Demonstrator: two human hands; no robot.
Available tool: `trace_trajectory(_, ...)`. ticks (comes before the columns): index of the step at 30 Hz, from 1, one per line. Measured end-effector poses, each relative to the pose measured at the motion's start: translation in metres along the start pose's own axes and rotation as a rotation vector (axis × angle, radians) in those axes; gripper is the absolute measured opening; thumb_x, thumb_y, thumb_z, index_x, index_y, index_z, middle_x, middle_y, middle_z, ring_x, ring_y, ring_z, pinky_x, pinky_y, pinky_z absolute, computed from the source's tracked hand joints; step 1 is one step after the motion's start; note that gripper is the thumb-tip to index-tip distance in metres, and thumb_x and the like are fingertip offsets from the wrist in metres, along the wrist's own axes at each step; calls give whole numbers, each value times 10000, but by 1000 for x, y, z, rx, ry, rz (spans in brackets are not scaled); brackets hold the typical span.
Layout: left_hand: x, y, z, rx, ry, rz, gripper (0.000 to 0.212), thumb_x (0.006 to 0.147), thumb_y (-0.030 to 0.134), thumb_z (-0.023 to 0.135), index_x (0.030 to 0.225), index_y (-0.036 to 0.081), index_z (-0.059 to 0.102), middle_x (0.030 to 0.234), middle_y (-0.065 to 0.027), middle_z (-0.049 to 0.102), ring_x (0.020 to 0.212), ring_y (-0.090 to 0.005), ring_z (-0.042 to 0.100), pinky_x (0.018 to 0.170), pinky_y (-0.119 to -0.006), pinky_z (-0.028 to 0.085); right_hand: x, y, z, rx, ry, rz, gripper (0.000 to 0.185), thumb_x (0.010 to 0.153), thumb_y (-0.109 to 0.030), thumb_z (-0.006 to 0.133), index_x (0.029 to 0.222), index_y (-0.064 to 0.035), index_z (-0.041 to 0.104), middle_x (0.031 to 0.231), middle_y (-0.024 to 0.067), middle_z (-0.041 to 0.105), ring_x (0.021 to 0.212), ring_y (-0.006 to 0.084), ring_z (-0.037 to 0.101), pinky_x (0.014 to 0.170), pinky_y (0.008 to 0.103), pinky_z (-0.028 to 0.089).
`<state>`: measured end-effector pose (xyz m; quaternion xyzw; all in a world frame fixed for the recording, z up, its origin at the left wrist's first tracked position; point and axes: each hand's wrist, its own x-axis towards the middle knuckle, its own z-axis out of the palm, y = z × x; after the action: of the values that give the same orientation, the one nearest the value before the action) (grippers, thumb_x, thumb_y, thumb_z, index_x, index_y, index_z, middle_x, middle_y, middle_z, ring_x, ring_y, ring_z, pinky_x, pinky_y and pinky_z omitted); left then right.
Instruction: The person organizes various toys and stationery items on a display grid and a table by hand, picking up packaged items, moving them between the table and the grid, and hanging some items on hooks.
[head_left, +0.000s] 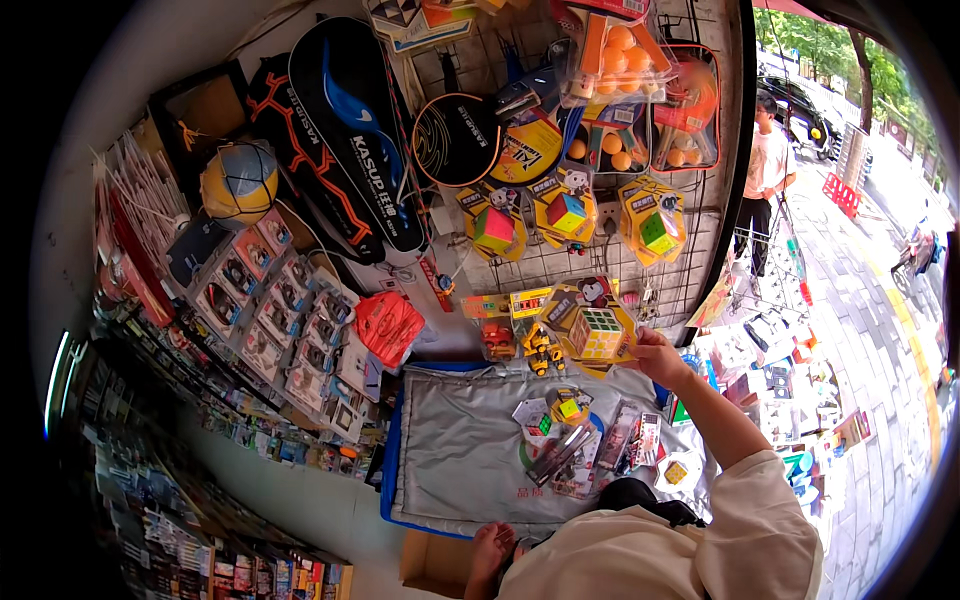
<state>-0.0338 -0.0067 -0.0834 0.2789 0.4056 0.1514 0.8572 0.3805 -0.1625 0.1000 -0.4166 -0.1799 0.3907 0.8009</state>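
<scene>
At the wire grid wall, my right hand (654, 352) grips the edge of a blister-packed puzzle cube (598, 334) on a yellow and black card. Packaged yellow toy construction vehicles (541, 349) and a pack of red toy vehicles (498, 341) hang just left of it. My left hand (492, 541) is low, by the near edge of the silver quilted cover (457, 442), fingers curled; its palm is partly hidden. On the cover lie a small puzzle cube (538, 424), a carded yellow cube (568, 409), pen-like packs (561, 454) and another cube pack (676, 472).
Higher on the grid hang carded puzzle cubes (493, 229), table tennis sets (619, 64) and racket bags (360, 135). Leftward are a netted ball (240, 184), a red plastic bag (388, 328) and packed shelves (277, 307). A cardboard box (431, 562) stands below. A person (765, 172) stands outside, right.
</scene>
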Motion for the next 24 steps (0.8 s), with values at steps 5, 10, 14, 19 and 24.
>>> trace_trajectory(5,1,-2,-7,-22,-27,15,137,848,164,400,888,45,454,807,-107,545,741,-216,544,657,-330,462,1,-8,14,88,-92,-40,94,753,36,473,814,-32,494,902,66,529,872,192,527,787,352,455)
trace_trajectory(10,5,-6,-17,81,-19,38,219,837,239,430,945,48,443,906,-115,535,846,-244,523,744,-379,438,0,-23,17,105,-167,-85,125,755,27,478,856,-42,502,935,66,531,891,198,526,802,356,447)
trace_trajectory(14,36,-17,-74,268,-391,6,216,859,201,342,936,43,468,828,-57,531,791,-188,492,700,-286,408,-3,-43,30,121,-172,-115,142,758,22,479,880,-47,498,961,62,530,914,204,523,815,377,436)
trace_trajectory(19,-8,25,-9,239,-93,-168,229,876,242,307,898,68,456,765,-34,490,719,-142,471,644,-254,402,-16,-95,27,86,-188,-292,131,775,-12,476,897,-52,503,957,53,532,899,201,529,802,381,444)
trace_trajectory(24,-42,48,46,295,-199,-80,255,872,306,326,751,111,438,638,-2,402,591,-116,408,537,-257,373,-27,-184,41,40,-101,-569,158,791,-60,466,948,-54,479,969,69,534,883,200,539,733,357,477)
